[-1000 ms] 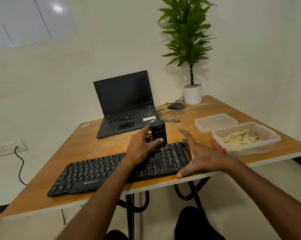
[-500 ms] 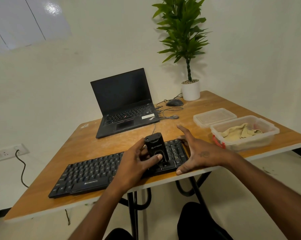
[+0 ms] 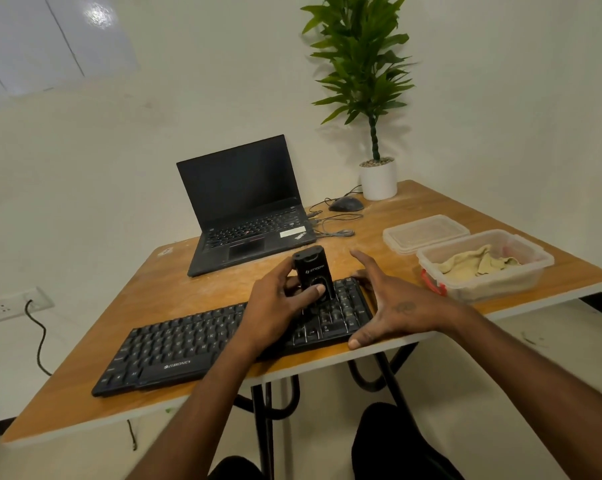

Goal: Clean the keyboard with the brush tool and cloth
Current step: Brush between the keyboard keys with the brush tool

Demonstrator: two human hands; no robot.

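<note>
Left hand [image 3: 275, 306] grips the black brush tool [image 3: 313, 275] upright over the right end of the keyboard [image 3: 188, 344] at the table's [image 3: 188, 292] near edge. Right hand [image 3: 393, 310] spread open, bracing the keyboard's right end. Cloth [image 3: 476, 265] sits in the clear container [image 3: 521, 282] to the right.

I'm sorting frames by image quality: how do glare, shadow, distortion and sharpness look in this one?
Head view: a bright glare patch sits on the glossy wall panel at upper left; the plant throws a soft shadow on the wall; wide-angle distortion bows the table edges; the left hand gripping the brush tool and the keyboard look reasonably sharp, with the Zebronics logo legible.
</note>
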